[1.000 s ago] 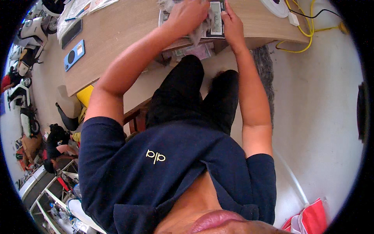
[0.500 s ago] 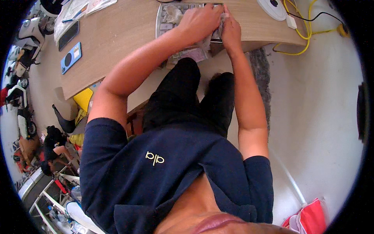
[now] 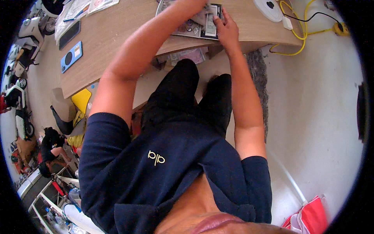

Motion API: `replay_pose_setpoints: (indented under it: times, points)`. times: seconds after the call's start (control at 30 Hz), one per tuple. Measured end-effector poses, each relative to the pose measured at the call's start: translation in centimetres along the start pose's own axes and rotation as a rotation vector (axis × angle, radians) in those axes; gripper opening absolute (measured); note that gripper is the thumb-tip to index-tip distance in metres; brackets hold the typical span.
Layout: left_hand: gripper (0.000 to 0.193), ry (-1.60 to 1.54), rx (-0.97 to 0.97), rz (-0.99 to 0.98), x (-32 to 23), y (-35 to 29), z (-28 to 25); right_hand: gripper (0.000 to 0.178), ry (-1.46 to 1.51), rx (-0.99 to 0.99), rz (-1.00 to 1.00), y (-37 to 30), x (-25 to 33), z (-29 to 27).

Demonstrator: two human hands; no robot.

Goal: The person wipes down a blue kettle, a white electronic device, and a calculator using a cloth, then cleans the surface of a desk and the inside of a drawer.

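Observation:
A flat, silver-edged device that looks like a desk calculator [image 3: 191, 30], with buttons and a pale display strip at its right end, lies at the near edge of the table. My right hand [image 3: 229, 30] grips its right end, thumb on top beside the display. Over the upper part reaches my left hand [image 3: 191, 5], partly cut off by the top of the picture and slightly blurred. Under its fingers is a crumpled, pale, grey-stained wipe [image 3: 203, 16], pressed against the device's face; cloth or tissue, I cannot tell which. My left forearm covers the device's left part.
On the wooden table [image 3: 117, 41] lie a blue phone [image 3: 71, 57], a dark phone [image 3: 70, 35] and plastic-sleeved papers [image 3: 91, 6]. A white disc [image 3: 269, 8] and yellow cable [image 3: 305, 29] sit at the right. Bundled papers [image 3: 189, 57] show under the tabletop. Another person [image 3: 50, 146] bends at the far left.
My left hand has moved up and left across the device with the wipe, uncovering the display. My right hand has shifted slightly down and now has its thumb over the right edge.

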State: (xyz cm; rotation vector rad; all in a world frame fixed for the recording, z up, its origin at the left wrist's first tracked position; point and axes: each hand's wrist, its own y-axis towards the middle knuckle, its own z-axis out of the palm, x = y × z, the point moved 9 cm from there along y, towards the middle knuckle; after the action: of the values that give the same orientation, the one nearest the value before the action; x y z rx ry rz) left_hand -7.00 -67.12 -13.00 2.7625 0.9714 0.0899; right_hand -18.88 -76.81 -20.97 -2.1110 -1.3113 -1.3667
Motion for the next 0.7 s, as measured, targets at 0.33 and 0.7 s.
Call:
replay_pose_setpoints:
  times: [0.33,0.7]
  points:
    - [0.025,-0.103,-0.199,-0.051,8.5,-10.0,-5.5,0.066,-0.132,0.025,0.031,-0.2,2.0,-0.2]
    - [0.035,-0.459,-0.314,0.074,6.4,-14.2,-3.1,0.060,-0.910,0.064,-0.589,-4.0,12.3,5.7]
